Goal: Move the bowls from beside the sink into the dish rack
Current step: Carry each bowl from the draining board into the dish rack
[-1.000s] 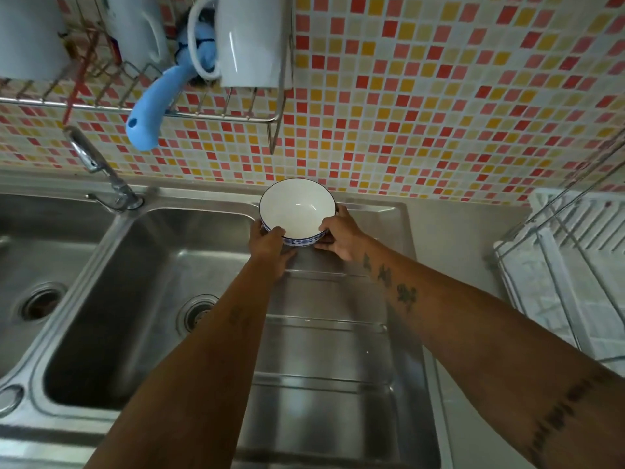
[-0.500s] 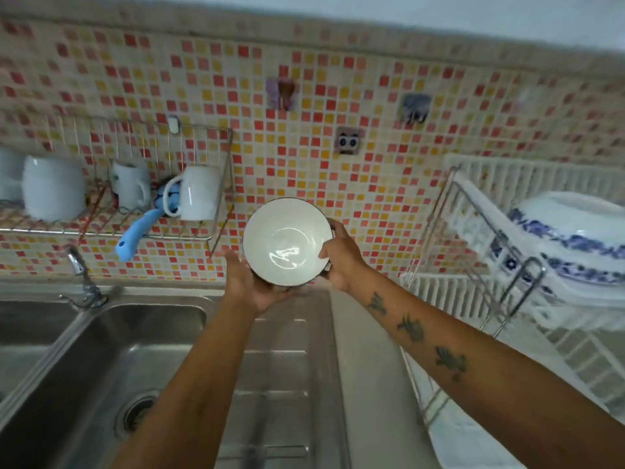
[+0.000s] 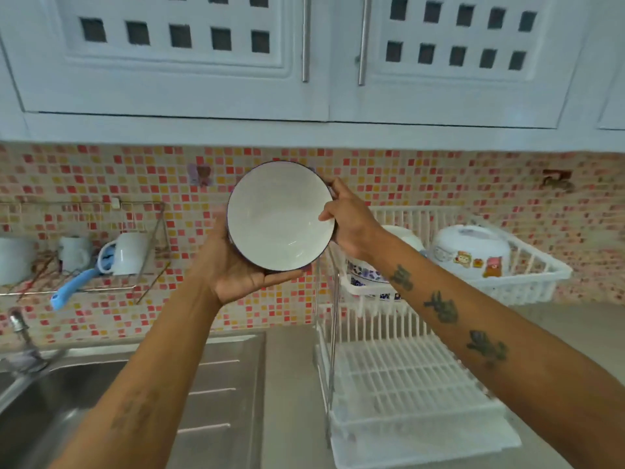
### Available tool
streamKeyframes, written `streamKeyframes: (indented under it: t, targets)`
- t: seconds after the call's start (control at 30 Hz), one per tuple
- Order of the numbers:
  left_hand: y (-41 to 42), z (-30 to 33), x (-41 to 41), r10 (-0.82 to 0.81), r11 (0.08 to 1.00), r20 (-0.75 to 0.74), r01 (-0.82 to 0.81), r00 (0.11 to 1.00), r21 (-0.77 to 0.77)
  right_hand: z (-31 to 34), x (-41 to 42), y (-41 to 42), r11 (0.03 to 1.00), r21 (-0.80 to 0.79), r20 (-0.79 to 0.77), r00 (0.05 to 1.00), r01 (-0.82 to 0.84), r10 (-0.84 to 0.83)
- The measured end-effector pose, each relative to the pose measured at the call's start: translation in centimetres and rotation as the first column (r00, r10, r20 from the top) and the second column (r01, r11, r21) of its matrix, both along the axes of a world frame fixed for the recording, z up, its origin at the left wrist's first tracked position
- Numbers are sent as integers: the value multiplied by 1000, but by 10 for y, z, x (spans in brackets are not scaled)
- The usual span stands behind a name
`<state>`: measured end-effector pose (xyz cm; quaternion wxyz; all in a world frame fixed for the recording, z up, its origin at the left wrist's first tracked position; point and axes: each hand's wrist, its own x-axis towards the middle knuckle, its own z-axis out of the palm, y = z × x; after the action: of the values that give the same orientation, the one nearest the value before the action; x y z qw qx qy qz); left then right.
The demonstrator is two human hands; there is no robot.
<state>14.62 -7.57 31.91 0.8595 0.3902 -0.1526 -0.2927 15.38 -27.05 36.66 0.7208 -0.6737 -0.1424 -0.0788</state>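
Note:
I hold a white bowl with a dark blue rim [image 3: 280, 216] in the air, tilted so its inside faces me. My left hand [image 3: 233, 269] cups it from below and behind. My right hand [image 3: 351, 221] grips its right rim. The bowl hangs in front of the tiled wall, just left of the white two-tier dish rack [image 3: 406, 377]. The rack's upper tier [image 3: 527, 282] holds a blue-patterned bowl [image 3: 368, 274] and an upturned white dish with cartoon stickers [image 3: 473, 252]. Its lower tier shows bare slats.
The steel sink [image 3: 50, 418] and its ribbed drainboard [image 3: 220, 384] lie lower left, with the tap [image 3: 20, 333] at the left edge. A wall wire shelf [image 3: 84, 286] carries white mugs [image 3: 126, 253] and a blue-handled tool [image 3: 72, 287]. White cupboards [image 3: 304, 62] hang overhead.
Both hands lifted the bowl off the drainboard, raised it and tilted it toward me. My view swung up and right, bringing the dish rack and cupboards into sight.

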Motion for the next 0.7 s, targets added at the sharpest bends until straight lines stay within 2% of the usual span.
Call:
streamKeyframes:
  t: [0.13,0.27,0.4,0.5,0.6,0.7]
  targets:
    - [-45,23,-16,116,986,75,-124,990,112,11,-23,-57,993,92,4,997,-80,80]
    - [-96,39,-24,249,941,253,-296,935,165,25,-35,-101,998,45,19,999,40,-41]
    - [-134,46,-24,393,767,539,-589,745,254,25,-36,-128,979,-72,19,981,192,-191]
    - [-153,39,-20,433,660,713,-733,551,165,12,-32,-140,968,-103,-9,973,230,-232]
    - [-169,29,-12,432,559,821,-826,372,80,2,-24,-150,974,-102,-1,979,203,-204]
    - [-182,16,-2,392,453,870,-886,300,101,-8,-16,-154,976,-113,3,982,188,-188]
